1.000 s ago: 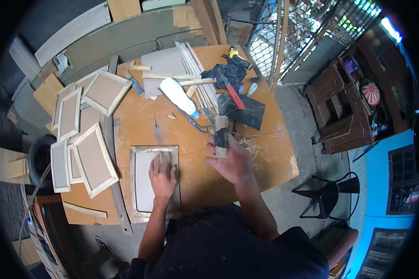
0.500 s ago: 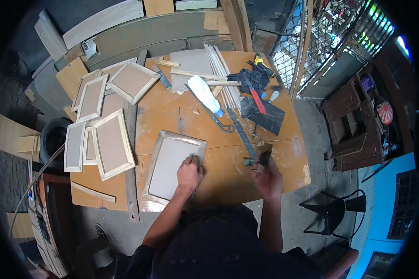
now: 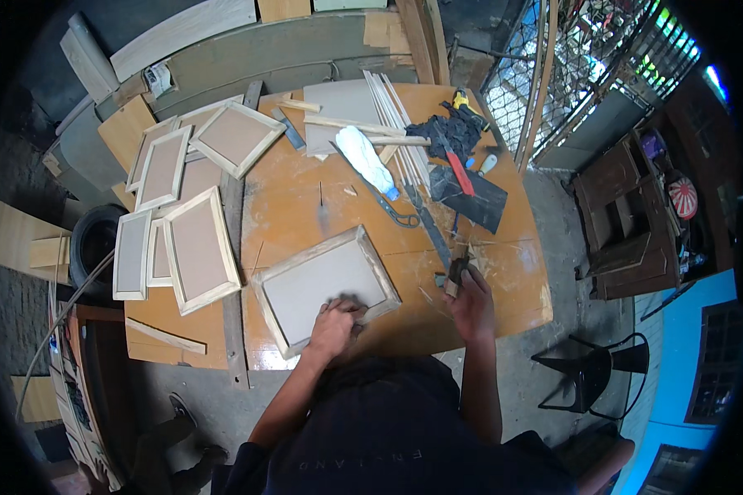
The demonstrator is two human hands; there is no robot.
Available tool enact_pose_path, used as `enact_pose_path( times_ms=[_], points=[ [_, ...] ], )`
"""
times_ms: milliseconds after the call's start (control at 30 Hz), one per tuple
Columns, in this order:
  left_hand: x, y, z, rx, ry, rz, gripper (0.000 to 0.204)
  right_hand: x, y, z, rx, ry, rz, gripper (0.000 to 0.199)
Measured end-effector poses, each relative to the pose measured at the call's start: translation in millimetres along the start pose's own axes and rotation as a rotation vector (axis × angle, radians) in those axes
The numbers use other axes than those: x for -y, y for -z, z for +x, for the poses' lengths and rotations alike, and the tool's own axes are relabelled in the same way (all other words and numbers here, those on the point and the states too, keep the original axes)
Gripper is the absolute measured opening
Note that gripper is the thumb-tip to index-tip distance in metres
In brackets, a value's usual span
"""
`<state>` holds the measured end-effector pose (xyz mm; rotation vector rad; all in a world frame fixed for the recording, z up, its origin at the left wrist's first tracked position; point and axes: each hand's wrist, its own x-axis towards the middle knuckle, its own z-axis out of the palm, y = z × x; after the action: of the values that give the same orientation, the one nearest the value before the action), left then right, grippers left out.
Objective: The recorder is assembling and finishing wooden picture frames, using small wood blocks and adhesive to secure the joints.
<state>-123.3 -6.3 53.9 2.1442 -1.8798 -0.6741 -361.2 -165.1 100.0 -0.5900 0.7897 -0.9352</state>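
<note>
A wooden picture frame (image 3: 315,255) with a pale backing panel lies tilted on the table in front of me. My left hand (image 3: 335,327) is on its near side, fingers curled over the near rail; the fingertips are slightly blurred. To the right of the frame, my right hand (image 3: 473,307) is raised a little over the table. Between its thumb and fingers is a small, dark brown folded piece of sandpaper (image 3: 456,271), apart from the frame. A long metal ruler (image 3: 434,235) lies just beyond that hand.
Several finished-looking frames (image 3: 202,252) overlap at the left. A handsaw (image 3: 392,213), a white bottle (image 3: 365,161), thin wood strips (image 3: 395,124), a red-handled tool (image 3: 460,172) and a black cloth (image 3: 447,136) lie at the back. A black chair (image 3: 593,371) stands at right.
The picture frame has turned clockwise on the table, its right end swinging toward me. My left hand moved with it, slightly nearer. My right hand still holds the sandpaper, now tilted differently.
</note>
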Motion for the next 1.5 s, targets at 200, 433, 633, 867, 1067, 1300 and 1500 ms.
enact_pose_path(
  times_ms=[200,433,633,867,1067,1300,1500],
  points=[
    [16.4,14.2,-32.7,0.024,0.054,0.028,0.037,-26.6,9.2,6.6,0.021,0.08,-0.605,0.033],
    [21.3,37.4,-57.8,0.047,0.193,-0.006,0.024,-72.4,-7.4,0.7,0.4,0.322,-1.123,0.037],
    [-12.8,6.8,-31.4,-0.111,0.371,-0.061,0.045,-113.0,-20.5,11.0,0.616,0.557,-1.383,0.031],
    [-18.5,-0.5,-15.4,-0.032,0.482,-0.109,0.036,-105.6,-32.3,28.0,0.57,0.661,-1.425,0.03],
    [-22.3,6.2,-9.8,0.05,0.55,-0.151,0.033,-113.7,-22.7,10.3,0.715,0.675,-1.378,0.022],
    [-25.5,11.6,-7.5,0.078,0.549,-0.106,0.032,-115.9,-35.7,46.9,0.525,0.65,-1.34,0.023],
    [-19.7,4.3,-7.8,0.048,0.529,-0.115,0.036,-112.5,-22.9,7.2,0.669,0.617,-1.305,0.03]
  ],
)
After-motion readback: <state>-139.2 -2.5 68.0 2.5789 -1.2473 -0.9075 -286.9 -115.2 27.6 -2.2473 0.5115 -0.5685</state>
